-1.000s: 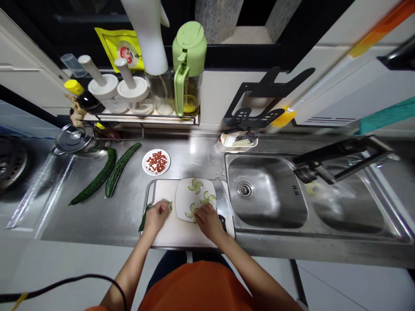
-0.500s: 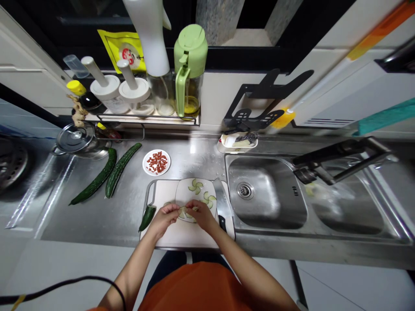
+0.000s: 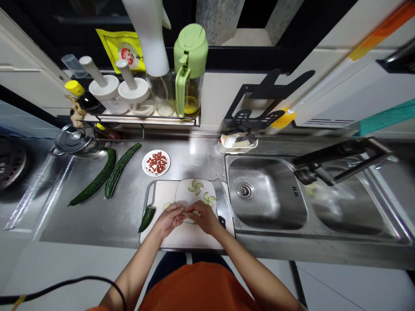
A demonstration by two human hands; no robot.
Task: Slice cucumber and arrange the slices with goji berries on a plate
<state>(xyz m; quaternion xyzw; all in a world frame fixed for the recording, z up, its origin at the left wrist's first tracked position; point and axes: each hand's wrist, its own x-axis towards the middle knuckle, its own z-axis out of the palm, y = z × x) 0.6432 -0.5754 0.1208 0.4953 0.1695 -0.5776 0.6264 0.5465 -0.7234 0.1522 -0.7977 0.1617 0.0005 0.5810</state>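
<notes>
Over the front of a white plate (image 3: 182,190), my left hand (image 3: 170,219) and my right hand (image 3: 203,217) meet at the fingertips. Both are closed in a pinch around a thin, pale cucumber slice, mostly covered by the fingers. On the plate, cut cucumber slices (image 3: 196,186) form pinwheel shapes; my right hand partly covers those nearer me. The plate rests on a cutting board (image 3: 194,239). One loose slice (image 3: 166,206) lies left of the plate. A cut cucumber piece (image 3: 147,218) lies at the board's left edge, and a knife (image 3: 223,201) along its right side.
Two whole cucumbers (image 3: 121,170) and a small dish of chopped red bits (image 3: 156,163) are on the steel counter (image 3: 81,224). A lidded pot (image 3: 74,139) stands back left. The double sink (image 3: 269,194) and faucet (image 3: 340,160) are right; a condiment rack (image 3: 145,121) hangs behind.
My left hand has turned palm upward and shifted slightly right, its fingers loosening and curling. My right fingertips have moved closer to it, so the slice between them shows less.
</notes>
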